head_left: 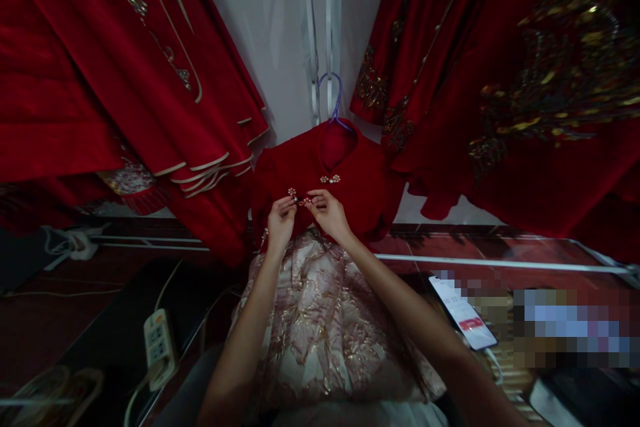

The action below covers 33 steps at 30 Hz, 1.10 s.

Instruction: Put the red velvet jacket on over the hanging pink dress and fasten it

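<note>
A red jacket [370, 180] with a stand collar hangs on a purple hanger [336, 97] in front of me. A jewelled clasp [330, 179] sits fastened below its collar. Lower on the jacket front, my left hand [283, 219] pinches one flower-shaped clasp half [292, 193]. My right hand [329, 215] pinches the other clasp half [307, 202], close beside it. Whether the two halves touch is too small to tell. Under my forearms a pale brocade skirt [320, 320] with gold patterning spreads out.
Red garments [150, 80] with trim hang at left, and a red embroidered garment [550, 93] at right. A white rack bar [500, 265] runs low across. A power strip [159, 347] lies at lower left. A lit phone [463, 313] with a cable lies at right.
</note>
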Motion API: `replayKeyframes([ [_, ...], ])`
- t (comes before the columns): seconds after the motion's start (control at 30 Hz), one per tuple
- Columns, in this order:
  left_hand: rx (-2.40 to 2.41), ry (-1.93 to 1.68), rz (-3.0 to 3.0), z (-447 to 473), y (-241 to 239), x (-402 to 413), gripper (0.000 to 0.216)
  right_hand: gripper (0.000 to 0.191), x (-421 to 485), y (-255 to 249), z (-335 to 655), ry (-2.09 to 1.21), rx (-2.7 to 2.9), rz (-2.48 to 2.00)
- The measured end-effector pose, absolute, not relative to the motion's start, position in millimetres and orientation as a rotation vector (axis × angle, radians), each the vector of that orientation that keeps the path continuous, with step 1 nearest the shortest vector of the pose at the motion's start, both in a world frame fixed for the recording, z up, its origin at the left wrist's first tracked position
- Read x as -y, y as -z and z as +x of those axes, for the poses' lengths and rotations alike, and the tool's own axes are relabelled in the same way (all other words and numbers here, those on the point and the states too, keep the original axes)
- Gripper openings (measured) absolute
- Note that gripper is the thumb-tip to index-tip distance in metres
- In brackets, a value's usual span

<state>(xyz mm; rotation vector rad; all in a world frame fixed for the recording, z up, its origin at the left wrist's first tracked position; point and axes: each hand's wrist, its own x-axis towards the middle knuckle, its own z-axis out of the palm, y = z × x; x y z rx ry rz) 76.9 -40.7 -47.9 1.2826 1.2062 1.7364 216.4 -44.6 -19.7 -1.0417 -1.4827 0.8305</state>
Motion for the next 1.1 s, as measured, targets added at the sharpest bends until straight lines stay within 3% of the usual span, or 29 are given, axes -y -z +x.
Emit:
replayKeyframes([
  [0.77,-1.250,-1.744,1.335,77,39,29,0.024,0.018,28,23,196,-0.524,1.525,-1.020],
  [1.1,-1.385,-1.709,1.573,60,71,41,0.019,0.024,45,37,240,-0.809,1.600,-0.980],
])
